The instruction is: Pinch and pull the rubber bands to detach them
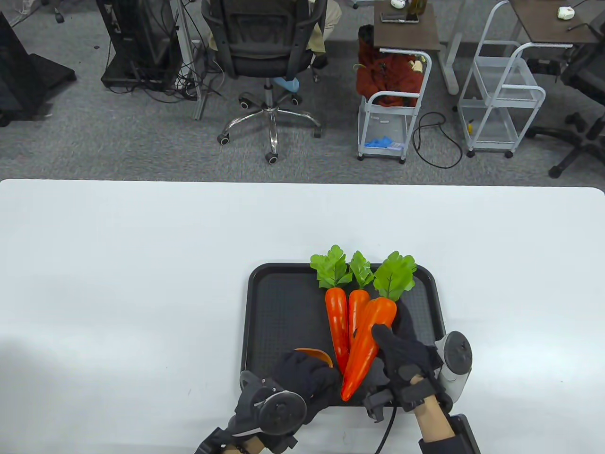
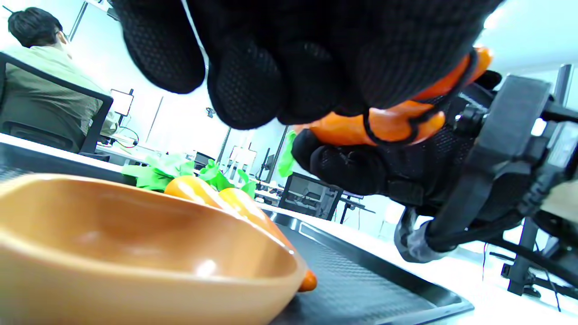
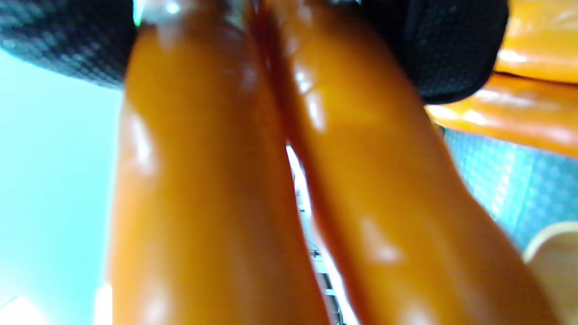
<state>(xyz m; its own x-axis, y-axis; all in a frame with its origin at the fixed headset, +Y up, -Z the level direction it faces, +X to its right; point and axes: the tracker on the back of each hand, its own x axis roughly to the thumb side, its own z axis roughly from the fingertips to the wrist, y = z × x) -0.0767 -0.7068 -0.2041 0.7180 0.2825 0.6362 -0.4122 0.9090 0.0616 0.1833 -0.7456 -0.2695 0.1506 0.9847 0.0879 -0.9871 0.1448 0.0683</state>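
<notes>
A bundle of orange toy carrots (image 1: 371, 331) with green leaves is held tilted over a black tray (image 1: 274, 302). My right hand (image 1: 387, 340) grips its middle; in the right wrist view two carrots (image 3: 203, 180) lie side by side under my fingers (image 3: 451, 49). A black rubber band (image 2: 368, 131) loops around the carrot tips (image 2: 397, 122). My left hand (image 1: 326, 378) is at those tips, its fingers (image 2: 244, 81) curled together and pinching the band. Part of the band is hidden behind the fingers.
Two more carrots (image 1: 336, 317) lie on the tray beside the held bundle. An orange bowl (image 2: 135, 243) sits on the tray under my left hand, its rim showing in the table view (image 1: 314, 353). White table surrounds the tray.
</notes>
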